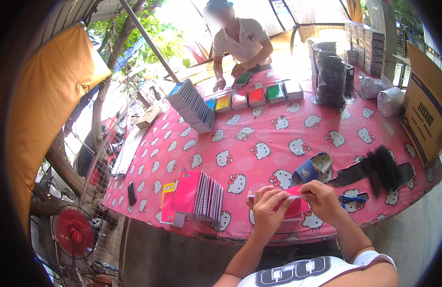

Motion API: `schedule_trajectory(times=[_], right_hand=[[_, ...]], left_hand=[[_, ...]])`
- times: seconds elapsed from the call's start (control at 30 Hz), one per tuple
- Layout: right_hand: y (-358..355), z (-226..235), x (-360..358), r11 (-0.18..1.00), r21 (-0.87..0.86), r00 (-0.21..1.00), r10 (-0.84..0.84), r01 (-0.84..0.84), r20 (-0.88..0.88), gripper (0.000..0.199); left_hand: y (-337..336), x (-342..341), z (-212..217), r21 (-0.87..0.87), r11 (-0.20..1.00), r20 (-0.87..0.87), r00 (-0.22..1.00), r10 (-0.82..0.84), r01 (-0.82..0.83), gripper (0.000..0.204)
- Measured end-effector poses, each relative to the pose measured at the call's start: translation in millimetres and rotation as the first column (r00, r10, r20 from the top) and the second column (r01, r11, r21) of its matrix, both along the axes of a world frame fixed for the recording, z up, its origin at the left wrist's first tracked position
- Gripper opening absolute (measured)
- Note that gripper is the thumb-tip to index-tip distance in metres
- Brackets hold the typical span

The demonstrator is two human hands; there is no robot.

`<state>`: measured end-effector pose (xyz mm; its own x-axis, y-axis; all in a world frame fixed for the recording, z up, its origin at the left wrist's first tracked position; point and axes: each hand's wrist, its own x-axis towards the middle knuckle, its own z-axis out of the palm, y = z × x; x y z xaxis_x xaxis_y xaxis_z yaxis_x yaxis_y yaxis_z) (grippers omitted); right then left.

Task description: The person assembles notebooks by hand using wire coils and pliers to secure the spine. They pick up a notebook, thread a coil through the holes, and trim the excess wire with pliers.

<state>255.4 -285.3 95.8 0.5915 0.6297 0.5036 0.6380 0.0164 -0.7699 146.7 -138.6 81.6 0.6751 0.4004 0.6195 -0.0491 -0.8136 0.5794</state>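
Near the front edge of the table, my left hand (268, 205) and my right hand (322, 200) pinch the upper edge of a small pink notebook (296, 207) between them. Fingers and thumbs are closed along its edge, and my left hand partly covers the cover. A blue slipper (306, 173) lies just beyond my hands. By my right wrist is a blue-handled tool (353, 197), partly hidden. Black spiral binding coils (384, 172) rest farther right. On the left stands a leaning row of pink spiral notebooks (194, 193), beside a yellow-and-pink notebook (168, 205).
Across the pink cat-print tablecloth (278, 143), a person (242, 43) handles a green notebook. Between us are coloured notebook stacks (256, 97) and a tall leaning stack (191, 106). A bundle of black coils (331, 76), a carton (424, 112) and a phone (131, 193) sit around.
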Motion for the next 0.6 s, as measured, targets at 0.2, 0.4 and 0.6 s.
schedule_trajectory(times=[0.2, 0.4, 0.6], right_hand=[[-3.0, 7.0, 18.0, 0.999, -0.014, 0.999, 0.037, -0.036, 0.03, 0.014], [-6.6, 19.0, 15.6, 0.961, -0.219, 0.984, 0.155, -0.17, -0.086, 0.014], [-0.6, 13.9, 14.9, 0.986, -0.096, 0.99, 0.139, -0.139, 0.0, 0.023]], left_hand=[[-4.3, -3.0, 4.1, 0.033, 0.999, 0.02, 0.999, 0.037, -0.037, 0.018], [-5.5, -4.3, 3.6, 0.004, 1.0, 0.063, 0.998, 0.017, -0.018, 0.02], [-2.7, -5.2, 3.0, -0.015, 1.0, 0.05, 0.999, -0.011, 0.012, 0.019]])
